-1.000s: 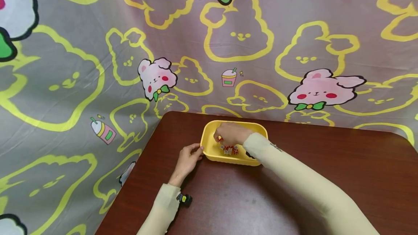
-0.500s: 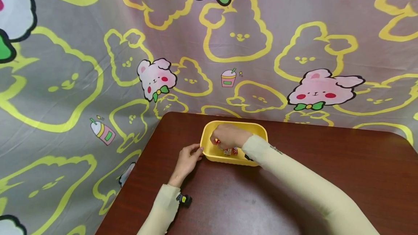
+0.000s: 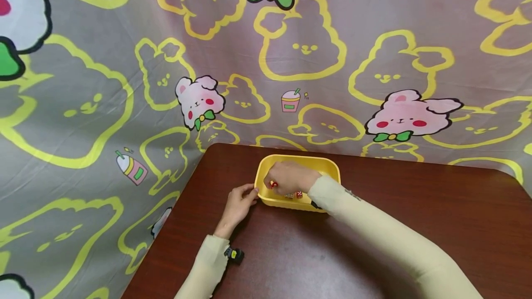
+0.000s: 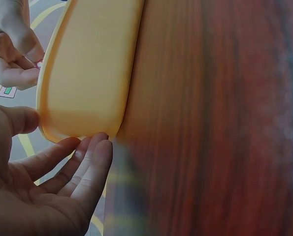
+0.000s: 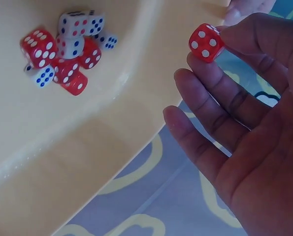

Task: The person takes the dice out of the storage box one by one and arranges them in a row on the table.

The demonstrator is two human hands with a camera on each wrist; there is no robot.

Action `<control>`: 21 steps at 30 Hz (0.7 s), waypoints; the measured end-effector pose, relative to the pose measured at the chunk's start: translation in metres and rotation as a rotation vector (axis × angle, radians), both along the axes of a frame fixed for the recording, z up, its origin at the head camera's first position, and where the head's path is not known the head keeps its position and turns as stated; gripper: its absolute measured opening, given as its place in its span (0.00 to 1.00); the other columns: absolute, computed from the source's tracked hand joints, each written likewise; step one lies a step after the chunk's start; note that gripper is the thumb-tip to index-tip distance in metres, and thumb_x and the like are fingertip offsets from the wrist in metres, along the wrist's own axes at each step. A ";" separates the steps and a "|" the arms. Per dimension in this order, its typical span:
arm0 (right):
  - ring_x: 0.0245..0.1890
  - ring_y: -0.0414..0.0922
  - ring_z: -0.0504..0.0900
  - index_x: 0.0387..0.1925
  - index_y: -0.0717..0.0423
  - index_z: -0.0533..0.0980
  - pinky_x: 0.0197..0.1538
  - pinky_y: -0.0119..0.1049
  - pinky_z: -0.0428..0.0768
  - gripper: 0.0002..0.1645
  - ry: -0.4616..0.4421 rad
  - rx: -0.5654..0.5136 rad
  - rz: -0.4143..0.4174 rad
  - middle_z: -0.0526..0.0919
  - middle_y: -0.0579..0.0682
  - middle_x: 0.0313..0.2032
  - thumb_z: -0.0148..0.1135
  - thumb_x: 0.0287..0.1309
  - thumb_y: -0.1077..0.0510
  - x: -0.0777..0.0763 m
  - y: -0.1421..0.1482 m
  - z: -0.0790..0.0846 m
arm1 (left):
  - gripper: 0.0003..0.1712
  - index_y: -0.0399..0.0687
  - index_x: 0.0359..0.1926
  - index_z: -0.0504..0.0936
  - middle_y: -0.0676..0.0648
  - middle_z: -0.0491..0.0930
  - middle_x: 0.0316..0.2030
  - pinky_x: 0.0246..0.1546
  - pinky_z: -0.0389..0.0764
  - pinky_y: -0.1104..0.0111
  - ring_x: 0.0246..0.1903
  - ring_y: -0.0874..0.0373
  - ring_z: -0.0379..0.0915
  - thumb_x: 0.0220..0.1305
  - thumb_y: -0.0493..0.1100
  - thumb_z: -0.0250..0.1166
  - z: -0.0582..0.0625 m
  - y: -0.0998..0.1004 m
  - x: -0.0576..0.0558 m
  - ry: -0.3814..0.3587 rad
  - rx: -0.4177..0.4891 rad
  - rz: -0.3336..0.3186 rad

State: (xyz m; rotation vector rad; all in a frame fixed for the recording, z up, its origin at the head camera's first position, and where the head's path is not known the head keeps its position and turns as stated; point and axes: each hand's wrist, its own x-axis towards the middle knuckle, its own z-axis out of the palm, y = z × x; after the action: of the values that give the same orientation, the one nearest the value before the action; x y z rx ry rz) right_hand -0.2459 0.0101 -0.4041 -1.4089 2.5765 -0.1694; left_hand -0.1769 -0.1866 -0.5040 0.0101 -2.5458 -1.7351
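On the right wrist camera, the right hand's fingers [image 5: 200, 96] and thumb pinch a red die [image 5: 205, 45], well apart from a pile of red and white dice [image 5: 70, 46] inside the yellow tub [image 5: 18, 128]! Left wrist: the left hand [image 4: 43, 191] holds the tub's end, thumb at the rim. Head view: the right hand [image 3: 291, 176] is over the tub, which sits on a brown worktop [image 3: 291, 253].
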 end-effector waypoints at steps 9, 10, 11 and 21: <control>0.27 0.40 0.74 0.31 0.44 0.84 0.29 0.32 0.72 0.08 0.021 0.005 0.010 0.78 0.39 0.25 0.67 0.57 0.63 0.007 0.001 0.001 | 0.18 0.30 0.56 0.84 0.32 0.87 0.51 0.43 0.92 0.66 0.44 0.48 0.88 0.76 0.40 0.61 0.000 0.001 0.000 -0.003 0.008 0.000; 0.27 0.40 0.73 0.30 0.44 0.83 0.29 0.32 0.72 0.08 0.024 0.002 0.016 0.78 0.39 0.25 0.67 0.57 0.63 0.008 0.002 0.001 | 0.18 0.30 0.56 0.84 0.32 0.87 0.51 0.43 0.92 0.66 0.44 0.48 0.88 0.76 0.40 0.61 0.000 0.001 0.000 -0.005 0.010 0.000; 0.27 0.40 0.73 0.29 0.44 0.82 0.29 0.31 0.71 0.08 0.030 0.000 0.023 0.78 0.38 0.24 0.68 0.57 0.63 0.008 0.002 0.001 | 0.18 0.30 0.57 0.84 0.32 0.87 0.51 0.43 0.92 0.66 0.44 0.48 0.88 0.76 0.40 0.61 0.000 0.001 0.000 -0.008 0.011 0.001; 0.25 0.38 0.67 0.21 0.42 0.76 0.27 0.29 0.64 0.14 0.073 -0.029 0.074 0.68 0.37 0.20 0.68 0.54 0.63 0.015 0.005 -0.002 | 0.17 0.29 0.56 0.84 0.31 0.87 0.50 0.43 0.93 0.65 0.43 0.49 0.89 0.76 0.39 0.61 -0.001 0.001 -0.001 -0.001 0.009 0.004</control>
State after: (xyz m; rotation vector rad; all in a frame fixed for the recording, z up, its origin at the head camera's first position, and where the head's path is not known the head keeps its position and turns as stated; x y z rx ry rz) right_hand -0.2312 0.0147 -0.4056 -1.5465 2.5844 -0.1469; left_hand -0.1778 -0.1855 -0.5045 0.0162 -2.5365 -1.7458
